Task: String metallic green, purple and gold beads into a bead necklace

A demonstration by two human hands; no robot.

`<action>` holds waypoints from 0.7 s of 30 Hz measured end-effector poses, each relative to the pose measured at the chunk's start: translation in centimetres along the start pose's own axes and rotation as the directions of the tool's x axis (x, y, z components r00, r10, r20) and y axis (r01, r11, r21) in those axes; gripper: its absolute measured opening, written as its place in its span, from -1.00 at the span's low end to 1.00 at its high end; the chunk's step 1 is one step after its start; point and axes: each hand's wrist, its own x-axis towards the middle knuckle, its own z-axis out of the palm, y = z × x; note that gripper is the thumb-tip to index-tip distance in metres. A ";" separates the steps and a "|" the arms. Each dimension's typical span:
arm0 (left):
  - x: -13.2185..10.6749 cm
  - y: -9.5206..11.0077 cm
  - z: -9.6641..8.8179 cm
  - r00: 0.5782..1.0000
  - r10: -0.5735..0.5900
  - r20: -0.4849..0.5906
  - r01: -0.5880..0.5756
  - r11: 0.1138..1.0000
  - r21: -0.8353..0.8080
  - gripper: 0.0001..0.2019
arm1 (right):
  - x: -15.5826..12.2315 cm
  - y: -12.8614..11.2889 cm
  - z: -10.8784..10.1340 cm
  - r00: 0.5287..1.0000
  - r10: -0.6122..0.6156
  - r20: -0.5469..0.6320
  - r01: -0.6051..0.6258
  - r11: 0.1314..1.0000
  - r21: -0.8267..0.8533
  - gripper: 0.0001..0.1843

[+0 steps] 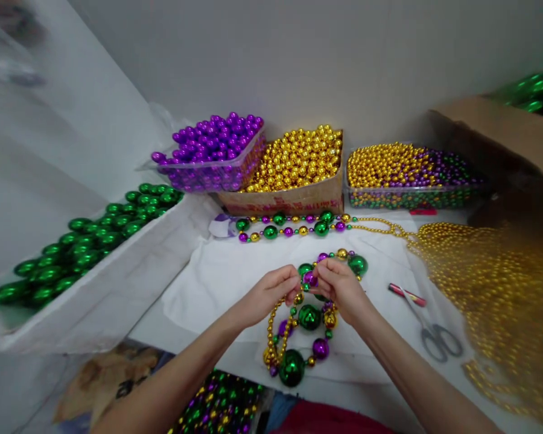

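Observation:
Both hands meet over the white cloth, pinching at a bead necklace [309, 317] of shiny green, purple and gold balls. My left hand [278, 286] is closed on the necklace where small gold beads hang from the fingers. Close beside it, my right hand [341, 286] has thumb and fingertips together near a purple ball; the exact bit of strand between them is too small to make out. Part of the necklace dangles below the hands, with a large green ball [292, 367] lowest, and another part lies behind them on the cloth.
Behind the white cloth [217, 283] lies another bead strand [288, 231]. Purple balls [217, 141], gold balls [298, 157] and small mixed beads [402, 169] fill containers along the wall. A foam box [117, 289] of green balls stands left. Scissors [434, 340], a red marker-like stick [407, 295] and gold bead strands [493, 283] lie right.

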 end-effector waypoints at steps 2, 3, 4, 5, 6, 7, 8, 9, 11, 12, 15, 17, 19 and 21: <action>-0.8 0.2 0.0 0.997 0.068 -0.031 -0.062 0.986 0.154 -0.73 | 0.6 0.4 0.4 1.000 0.016 -0.002 -0.016 0.999 0.040 -0.66; -1.2 0.4 0.0 0.993 0.118 -0.025 -0.109 0.964 0.244 -0.75 | 0.8 0.4 0.7 1.000 0.021 -0.001 -0.021 0.998 0.062 -0.67; -1.6 0.6 0.1 0.985 0.172 0.011 -0.165 0.924 0.343 -0.78 | 0.9 0.4 0.9 1.000 0.024 0.001 -0.024 0.996 0.082 -0.67; -1.9 0.8 0.3 0.972 0.222 0.075 -0.232 0.867 0.441 -0.80 | 1.0 0.3 1.1 1.000 0.027 0.002 -0.027 0.995 0.101 -0.68; -2.2 1.0 0.4 0.953 0.259 0.155 -0.302 0.796 0.525 -0.83 | 1.0 0.2 1.3 1.000 0.029 0.002 -0.029 0.993 0.116 -0.68; -2.4 1.0 0.6 0.931 0.282 0.231 -0.365 0.721 0.589 -0.83 | 1.0 0.2 1.4 1.000 0.031 0.002 -0.031 0.991 0.129 -0.69; -2.4 1.0 0.7 0.910 0.297 0.290 -0.415 0.650 0.636 -0.82 | 1.0 0.1 1.6 0.999 0.033 0.002 -0.033 0.990 0.139 -0.69; -2.5 0.9 0.8 0.895 0.305 0.326 -0.447 0.593 0.670 -0.80 | 1.0 0.1 1.7 0.999 0.036 0.004 -0.036 0.988 0.148 -0.69; -2.4 0.5 0.9 0.884 0.310 0.351 -0.466 0.516 0.718 -0.79 | 0.9 0.1 2.0 0.999 0.041 0.009 -0.042 0.986 0.161 -0.69; -2.4 0.4 0.9 0.883 0.307 0.355 -0.467 0.487 0.738 -0.78 | 0.9 0.1 2.1 0.999 0.044 0.013 -0.045 0.985 0.166 -0.70; -2.7 0.2 1.2 0.890 0.276 0.362 -0.450 0.415 0.791 -0.79 | 0.7 0.4 2.4 0.998 0.060 0.035 -0.065 0.983 0.170 -0.73; -3.2 0.4 1.4 0.913 0.237 0.332 -0.405 0.418 0.814 -0.81 | 0.5 0.6 2.5 0.995 0.080 0.062 -0.089 0.982 0.165 -0.75; -3.5 1.0 1.4 0.955 0.171 0.242 -0.296 0.516 0.804 -0.84 | 0.2 0.8 2.4 0.988 0.110 0.106 -0.125 0.980 0.154 -0.75; -3.6 1.5 0.9 0.993 0.056 0.101 -0.111 0.715 0.691 -0.84 | -0.3 0.8 2.2 0.976 0.151 0.157 -0.173 0.975 0.138 -0.74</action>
